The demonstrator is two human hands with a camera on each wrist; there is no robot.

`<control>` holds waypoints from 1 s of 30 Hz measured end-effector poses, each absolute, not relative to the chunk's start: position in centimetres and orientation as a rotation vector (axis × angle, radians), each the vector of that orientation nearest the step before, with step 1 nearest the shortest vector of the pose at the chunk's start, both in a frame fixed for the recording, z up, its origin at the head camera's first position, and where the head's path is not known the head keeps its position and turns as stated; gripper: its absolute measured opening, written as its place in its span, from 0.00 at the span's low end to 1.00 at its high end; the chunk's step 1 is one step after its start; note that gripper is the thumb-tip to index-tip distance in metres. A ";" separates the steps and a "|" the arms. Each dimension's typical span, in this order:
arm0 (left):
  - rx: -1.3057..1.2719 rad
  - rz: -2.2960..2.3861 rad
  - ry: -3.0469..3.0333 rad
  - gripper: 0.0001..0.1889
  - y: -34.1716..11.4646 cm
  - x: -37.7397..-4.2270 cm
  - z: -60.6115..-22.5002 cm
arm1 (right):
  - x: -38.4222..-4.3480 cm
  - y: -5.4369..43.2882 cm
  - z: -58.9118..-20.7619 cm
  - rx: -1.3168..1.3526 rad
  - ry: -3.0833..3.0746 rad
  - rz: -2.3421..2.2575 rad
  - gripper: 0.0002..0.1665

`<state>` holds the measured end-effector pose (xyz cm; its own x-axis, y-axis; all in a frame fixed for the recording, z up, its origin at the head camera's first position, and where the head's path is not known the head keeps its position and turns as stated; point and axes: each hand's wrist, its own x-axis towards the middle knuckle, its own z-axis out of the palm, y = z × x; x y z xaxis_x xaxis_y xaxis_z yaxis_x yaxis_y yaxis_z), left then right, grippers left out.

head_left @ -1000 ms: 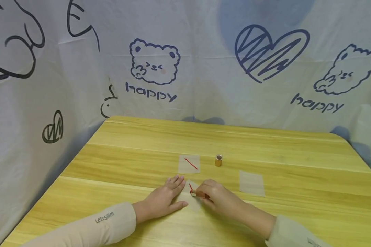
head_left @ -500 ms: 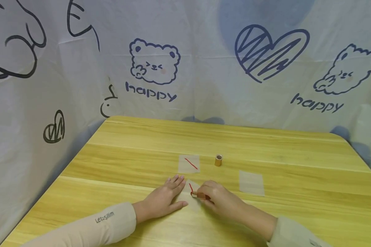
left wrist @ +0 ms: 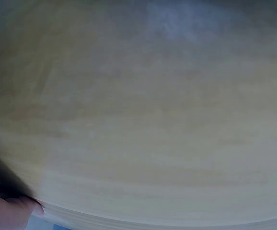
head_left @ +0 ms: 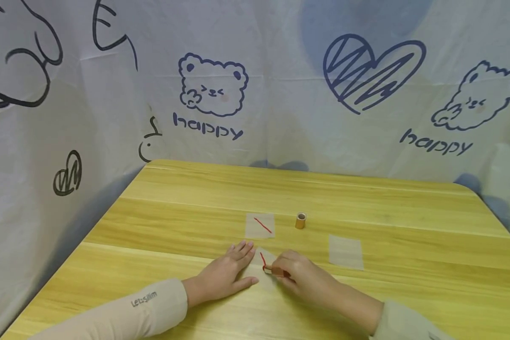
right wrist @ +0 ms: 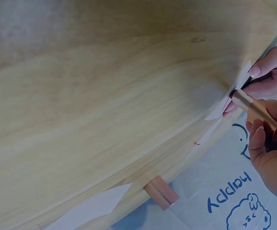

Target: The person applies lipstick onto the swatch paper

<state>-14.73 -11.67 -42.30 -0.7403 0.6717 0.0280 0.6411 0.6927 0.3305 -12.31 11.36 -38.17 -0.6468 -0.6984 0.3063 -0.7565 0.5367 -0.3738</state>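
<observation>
My right hand (head_left: 301,274) grips a lipstick (right wrist: 259,115) with a shiny copper-gold case, its red tip against a small white paper square (head_left: 255,272). A short red line (head_left: 262,259) runs on that paper down to the tip. My left hand (head_left: 225,276) lies flat at the left side of the same square, fingers spread and thumb apart. The right hand covers part of the paper in the head view. Just beyond, a second square (head_left: 250,231) bears a slanted red line. The gold lipstick cap (head_left: 300,223) stands upright, hollow end up, right of it.
Another paper square (head_left: 346,252), with no mark showing, lies to the right. Everything lies on a yellow wood-grain table (head_left: 187,189). A white cloth backdrop (head_left: 280,108) with drawn bears and hearts hangs behind the table and along its left side.
My right hand and the lipstick have shifted slightly down toward me, and the red line on the near paper has grown a little longer. My left hand stays in place.
</observation>
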 end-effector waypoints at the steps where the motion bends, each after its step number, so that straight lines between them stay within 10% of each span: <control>1: 1.089 0.491 2.802 0.36 -11.7 -14.7 -42.3 | -12.3 11.4 -38.2 1.260 -2.646 0.736 0.08; 30: 1.094 0.467 2.815 0.36 -11.6 -14.8 -42.6 | -12.1 11.5 -38.3 1.233 -2.670 0.775 0.08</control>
